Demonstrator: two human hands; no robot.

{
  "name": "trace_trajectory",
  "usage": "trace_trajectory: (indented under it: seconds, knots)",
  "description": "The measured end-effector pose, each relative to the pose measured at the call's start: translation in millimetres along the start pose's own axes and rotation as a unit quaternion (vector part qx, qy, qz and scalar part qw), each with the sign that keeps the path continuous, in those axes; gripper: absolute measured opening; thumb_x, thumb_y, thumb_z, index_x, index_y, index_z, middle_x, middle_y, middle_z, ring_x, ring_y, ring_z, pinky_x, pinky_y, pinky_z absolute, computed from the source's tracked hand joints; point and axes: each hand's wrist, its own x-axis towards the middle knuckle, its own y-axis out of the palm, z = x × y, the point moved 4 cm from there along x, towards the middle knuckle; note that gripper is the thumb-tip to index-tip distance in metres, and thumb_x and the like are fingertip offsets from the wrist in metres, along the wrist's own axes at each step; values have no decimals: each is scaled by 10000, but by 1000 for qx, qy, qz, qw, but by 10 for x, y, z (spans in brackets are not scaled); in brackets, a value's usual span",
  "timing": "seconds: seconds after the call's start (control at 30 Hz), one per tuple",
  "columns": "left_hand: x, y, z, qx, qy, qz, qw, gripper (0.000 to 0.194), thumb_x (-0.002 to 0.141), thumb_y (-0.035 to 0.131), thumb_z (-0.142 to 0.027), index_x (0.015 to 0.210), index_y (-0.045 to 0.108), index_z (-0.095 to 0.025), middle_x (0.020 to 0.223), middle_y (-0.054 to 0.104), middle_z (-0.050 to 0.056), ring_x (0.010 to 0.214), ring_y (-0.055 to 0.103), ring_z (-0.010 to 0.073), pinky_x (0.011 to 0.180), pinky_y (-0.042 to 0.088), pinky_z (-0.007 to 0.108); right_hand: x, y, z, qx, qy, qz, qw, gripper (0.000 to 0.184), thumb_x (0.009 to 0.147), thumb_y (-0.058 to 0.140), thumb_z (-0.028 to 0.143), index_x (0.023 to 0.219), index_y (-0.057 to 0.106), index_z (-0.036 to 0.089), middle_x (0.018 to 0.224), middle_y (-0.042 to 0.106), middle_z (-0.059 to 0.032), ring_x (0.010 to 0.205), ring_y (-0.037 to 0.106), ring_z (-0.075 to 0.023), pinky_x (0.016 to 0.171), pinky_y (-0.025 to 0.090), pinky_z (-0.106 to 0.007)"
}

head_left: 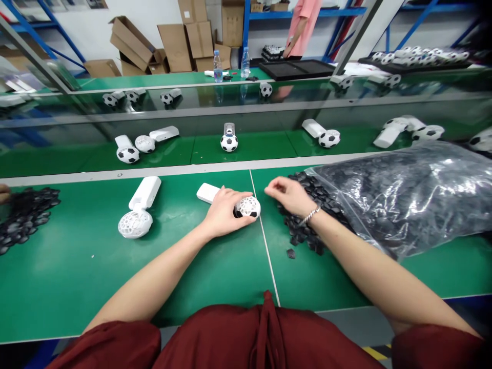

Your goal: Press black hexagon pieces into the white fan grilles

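My left hand (pixel 225 214) is wrapped round the head of a white handheld fan (pixel 249 206) styled as a football. Its openwork grille faces up, with some black patches on the side, and the white handle sticks out to the left behind my hand. To the right, my right hand (pixel 290 196) is held with thumb and fingers pinched together, apart from the fan. Whatever the pinch may hold cannot be made out. Beneath and beside that hand lies a pile of small black patches (pixel 303 237), and one loose patch (pixel 291 253) lies nearer me.
A white fan (pixel 135 223) without black patches lies at left. A clear bag of black patches (pixel 418 189) covers the right side. Beyond the ledge, a green belt (pixel 265 146) carries several football fans. Another black pile (pixel 28 215) and part of someone's hand (pixel 3 193) are far left.
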Motion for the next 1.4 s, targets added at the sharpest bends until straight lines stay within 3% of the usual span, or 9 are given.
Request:
trace_trajectory:
  seconds: [0.07,0.13,0.37,0.47,0.77,0.9,1.03,1.2,1.4]
  knots:
    - [3,7,-2,7,-2,4,1000,622,622,679,-523,1147,536,-223,1061,605,53,1030,494,248,1050,181,493,204,-214,-120,-170,6,-69,983,98,739,582,254,763,600,161,772,615,-50,663,545,-149,685,437,-297]
    - [9,-5,3,13,-5,2,1000,622,613,684,-526,1140,541,-227,1070,603,52,1040,488,256,1057,166,498,374,-302,-256,-267,22,-52,962,113,729,602,239,799,631,155,813,640,-71,708,572,-170,715,438,-306]
    - [-27,-12,-16,-28,3,95,995,627,672,668,-351,1251,437,-289,1288,494,20,1307,201,329,1049,24,595,523,-214,-356,-283,17,26,959,37,685,639,183,719,630,174,679,642,-19,640,586,-151,632,445,-260]
    - [-41,23,-12,-35,-28,70,997,691,646,689,-423,1265,420,-275,1310,472,41,1329,98,364,1029,15,631,436,-195,-217,-279,1,41,960,88,691,632,167,778,639,172,681,639,-20,647,583,-156,636,445,-270]
    - [-9,-6,31,-167,51,137,975,623,669,599,-183,1261,404,-185,1381,366,76,1357,98,262,1099,166,439,-268,5,217,43,-24,104,993,149,748,565,304,846,574,192,743,632,-18,675,610,-154,629,506,-284]
    - [-7,1,38,-176,44,135,974,609,657,594,-179,1240,416,-185,1372,374,74,1359,90,255,1102,158,435,-422,69,353,-27,-94,100,990,191,792,509,240,969,569,198,807,623,-36,729,600,-159,680,495,-305]
    - [-24,20,18,-173,35,121,977,600,644,583,-156,1223,427,-172,1349,401,85,1357,102,258,1100,165,431,-471,60,447,-116,-148,74,979,164,831,468,206,891,620,209,827,647,-38,755,595,-160,730,475,-305]
    - [-35,20,-27,-174,22,94,980,596,612,589,-114,1190,447,-146,1326,427,106,1353,120,268,1095,178,437,-488,35,398,-58,-135,-9,989,102,790,555,262,802,638,204,853,632,-42,816,580,-175,756,465,-315]
    - [-37,65,-25,-166,4,63,984,540,657,664,-251,1154,471,-169,1293,465,90,1347,159,258,1092,197,422,-471,244,245,157,7,102,982,208,710,623,377,740,579,176,683,588,-1,628,541,-133,628,466,-287]
